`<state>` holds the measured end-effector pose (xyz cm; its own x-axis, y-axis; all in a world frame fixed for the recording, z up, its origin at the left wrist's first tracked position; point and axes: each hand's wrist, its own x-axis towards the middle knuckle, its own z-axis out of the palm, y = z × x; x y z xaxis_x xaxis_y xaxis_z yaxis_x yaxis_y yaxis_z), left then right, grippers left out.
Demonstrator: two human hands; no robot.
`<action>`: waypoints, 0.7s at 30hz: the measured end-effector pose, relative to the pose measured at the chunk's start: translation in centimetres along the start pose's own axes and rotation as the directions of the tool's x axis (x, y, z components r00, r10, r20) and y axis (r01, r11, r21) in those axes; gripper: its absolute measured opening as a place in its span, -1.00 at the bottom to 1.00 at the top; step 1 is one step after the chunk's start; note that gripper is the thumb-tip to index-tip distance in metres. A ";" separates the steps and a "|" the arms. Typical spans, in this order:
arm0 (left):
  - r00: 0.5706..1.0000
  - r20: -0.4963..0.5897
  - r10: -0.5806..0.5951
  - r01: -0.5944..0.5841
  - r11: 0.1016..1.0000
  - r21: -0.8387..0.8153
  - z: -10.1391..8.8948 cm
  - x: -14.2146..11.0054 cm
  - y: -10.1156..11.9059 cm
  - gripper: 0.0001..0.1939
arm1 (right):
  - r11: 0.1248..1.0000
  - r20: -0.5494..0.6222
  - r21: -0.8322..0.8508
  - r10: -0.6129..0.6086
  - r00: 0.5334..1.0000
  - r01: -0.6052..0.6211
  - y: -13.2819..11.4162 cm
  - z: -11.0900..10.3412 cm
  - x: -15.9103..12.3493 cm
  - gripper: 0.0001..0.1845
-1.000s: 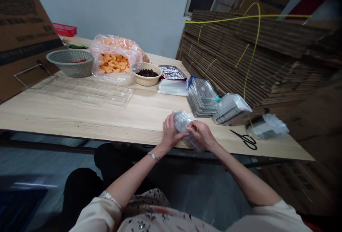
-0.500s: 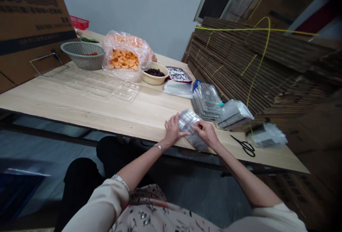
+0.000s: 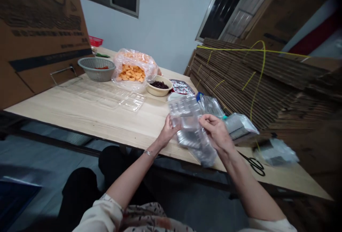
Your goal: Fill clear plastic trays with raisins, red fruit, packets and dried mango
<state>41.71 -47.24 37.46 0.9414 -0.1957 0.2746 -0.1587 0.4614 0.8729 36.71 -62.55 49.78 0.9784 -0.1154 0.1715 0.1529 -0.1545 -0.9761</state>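
- Gripping a stack of clear plastic trays point(image 3: 188, 118) above the table's edge, left hand point(image 3: 168, 132) and right hand point(image 3: 217, 132) clamped on opposite sides
- Black scissors point(image 3: 255, 165) lying on the wooden table point(image 3: 66, 112), right of the right forearm
- Farther off, a bowl of dark berries point(image 3: 159, 88), a bag of orange snacks point(image 3: 132, 72), bundled flattened cardboard point(image 3: 253, 82)

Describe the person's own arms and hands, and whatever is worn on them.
The left hand and right hand are bare, without gloves. A thin silver bracelet circles the left wrist. The forearms are uncovered, ending in a loose cream left sleeve and cream right sleeve, with a pale floral-print garment between them.

Packing workroom, stacked flattened cardboard point(image 3: 256, 82)
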 end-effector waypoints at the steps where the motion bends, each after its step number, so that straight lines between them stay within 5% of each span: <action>1: 1.000 -0.030 0.001 -0.002 1.000 -0.021 -0.9 -0.2 0.8 0.00 | 0.996 0.008 0.082 0.022 1.000 -0.023 0.4 1.5 -0.2 -0.61; 5: 0.964 -0.264 -0.040 0.066 0.994 0.092 -4.3 -2.6 3.6 0.15 | 0.974 0.074 0.220 0.044 0.996 -0.059 3.7 7.9 -1.2 -0.63; 11: 0.951 -0.276 -0.138 0.134 0.990 -0.034 -7.3 -5.8 5.3 -0.15 | 0.922 0.281 0.339 0.091 0.955 -0.188 7.4 15.6 -2.0 -0.61; 17: 0.945 -0.308 -0.109 0.125 0.992 0.034 -8.5 -6.6 5.4 -0.37 | 0.919 0.452 0.292 0.111 0.885 -0.265 7.6 16.6 -0.1 -0.58; 21: 0.966 -0.245 -0.081 0.130 0.973 0.189 -8.2 -6.4 6.3 -0.27 | 0.925 0.513 0.231 0.148 0.846 -0.302 6.8 15.3 0.7 -0.54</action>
<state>37.14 -36.02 37.94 0.9953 -0.0143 0.0954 -0.0885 0.2598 0.9616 40.60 -48.66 41.23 0.9213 0.3828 -0.0680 -0.1221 0.1189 -0.9854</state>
